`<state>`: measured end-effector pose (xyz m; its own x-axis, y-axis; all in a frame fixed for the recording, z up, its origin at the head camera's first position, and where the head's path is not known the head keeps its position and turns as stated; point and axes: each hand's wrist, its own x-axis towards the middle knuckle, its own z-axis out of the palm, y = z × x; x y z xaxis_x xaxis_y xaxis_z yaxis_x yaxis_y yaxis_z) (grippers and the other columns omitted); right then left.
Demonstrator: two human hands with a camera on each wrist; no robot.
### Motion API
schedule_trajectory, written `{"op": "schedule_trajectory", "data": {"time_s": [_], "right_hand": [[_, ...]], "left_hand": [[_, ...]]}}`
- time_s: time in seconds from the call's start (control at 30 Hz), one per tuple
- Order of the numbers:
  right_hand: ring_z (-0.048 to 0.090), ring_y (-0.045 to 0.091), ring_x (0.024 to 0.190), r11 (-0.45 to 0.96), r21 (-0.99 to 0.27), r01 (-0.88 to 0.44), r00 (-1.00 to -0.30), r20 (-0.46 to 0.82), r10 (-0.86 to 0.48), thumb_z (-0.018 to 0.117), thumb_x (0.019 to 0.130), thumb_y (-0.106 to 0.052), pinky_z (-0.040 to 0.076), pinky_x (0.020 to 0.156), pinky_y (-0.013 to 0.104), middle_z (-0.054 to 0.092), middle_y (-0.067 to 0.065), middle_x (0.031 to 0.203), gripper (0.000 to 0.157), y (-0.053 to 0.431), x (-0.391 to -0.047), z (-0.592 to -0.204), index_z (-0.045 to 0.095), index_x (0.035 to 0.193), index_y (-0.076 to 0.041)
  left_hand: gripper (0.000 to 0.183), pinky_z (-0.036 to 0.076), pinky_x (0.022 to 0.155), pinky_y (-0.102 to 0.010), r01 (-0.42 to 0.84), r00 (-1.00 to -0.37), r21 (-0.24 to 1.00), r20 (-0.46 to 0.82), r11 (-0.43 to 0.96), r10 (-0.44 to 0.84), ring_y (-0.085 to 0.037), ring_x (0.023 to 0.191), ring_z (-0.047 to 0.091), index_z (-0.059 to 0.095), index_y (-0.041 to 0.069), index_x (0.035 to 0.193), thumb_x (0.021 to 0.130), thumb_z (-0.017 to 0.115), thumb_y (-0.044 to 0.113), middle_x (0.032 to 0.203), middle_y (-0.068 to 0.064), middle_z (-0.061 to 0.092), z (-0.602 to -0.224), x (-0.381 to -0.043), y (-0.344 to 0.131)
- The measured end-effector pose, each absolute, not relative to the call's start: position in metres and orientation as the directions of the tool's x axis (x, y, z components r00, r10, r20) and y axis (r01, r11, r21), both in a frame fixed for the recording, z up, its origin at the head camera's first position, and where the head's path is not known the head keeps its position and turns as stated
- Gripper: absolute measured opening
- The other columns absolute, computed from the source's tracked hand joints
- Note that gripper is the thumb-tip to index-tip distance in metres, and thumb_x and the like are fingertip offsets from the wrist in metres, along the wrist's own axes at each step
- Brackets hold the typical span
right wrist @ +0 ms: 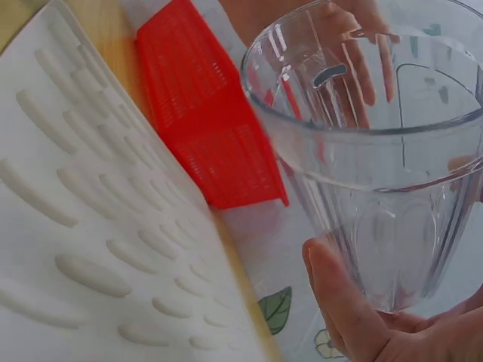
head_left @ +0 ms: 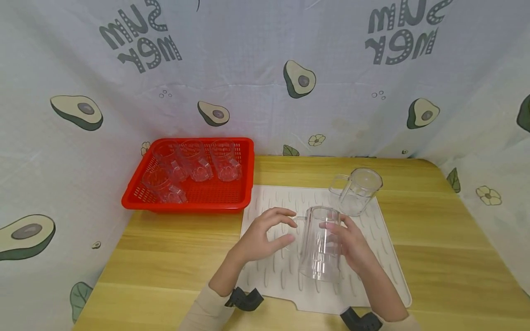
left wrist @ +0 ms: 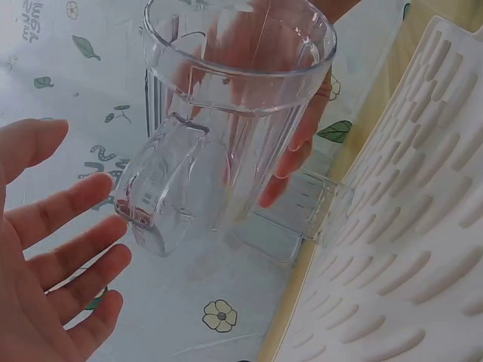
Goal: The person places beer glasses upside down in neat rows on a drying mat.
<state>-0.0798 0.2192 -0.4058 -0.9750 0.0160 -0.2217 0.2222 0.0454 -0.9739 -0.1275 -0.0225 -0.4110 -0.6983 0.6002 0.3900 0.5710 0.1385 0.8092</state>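
Hands: left (head_left: 257, 238) spread, right (head_left: 354, 243) round mug (head_left: 318, 257)

L hand (left wrist: 60, 264) has fingers spread, tips just beside the handle (left wrist: 162, 185) of a clear mug (left wrist: 241, 90); can't tell if they're touching. R hand (left wrist: 308, 124) grips mug from the far side, partly visible thru its wall. Second clear mug (left wrist: 302, 211) is beyond, nr edge of white ridged mat (left wrist: 400, 204), w/ strip of wood tabletop (left wrist: 392, 84) & leaf/flower-print cloth (left wrist: 189, 294) in bkgd.
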Motion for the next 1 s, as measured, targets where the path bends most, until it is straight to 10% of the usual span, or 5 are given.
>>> {"op": "schedule_trajectory", "data": {"time_s": [0.43,1.0], "right_hand": [[0.061,0.011,0.091,0.21,-0.963,-0.17,-0.981,0.185,0.051,0.068,0.081,0.009,0.056,0.068,0.025,0.056,-0.001,0.118,0.061,0.208,-0.06,-0.384,0.039,0.135,0.004],[0.054,0.01,0.11,0.304,-0.841,-0.447,-0.885,0.465,-0.016,0.078,0.06,0.017,0.047,0.081,0.016,0.048,-0.001,0.134,0.089,0.206,-0.054,-0.381,0.038,0.139,0.005]], "left_hand": [[0.028,0.047,0.094,-0.038,0.55,-0.756,0.833,0.466,0.062,0.459,-0.024,0.108,0.058,0.063,0.004,0.12,0.092,0.062,0.008,0.117,-0.009,0.066,-0.414,-0.132,-0.024],[0.034,0.049,0.093,-0.041,0.526,-0.74,0.851,0.459,-0.002,0.492,-0.026,0.103,0.061,0.058,0.0,0.124,0.095,0.06,0.017,0.116,-0.013,0.065,-0.41,-0.13,-0.025]]}}
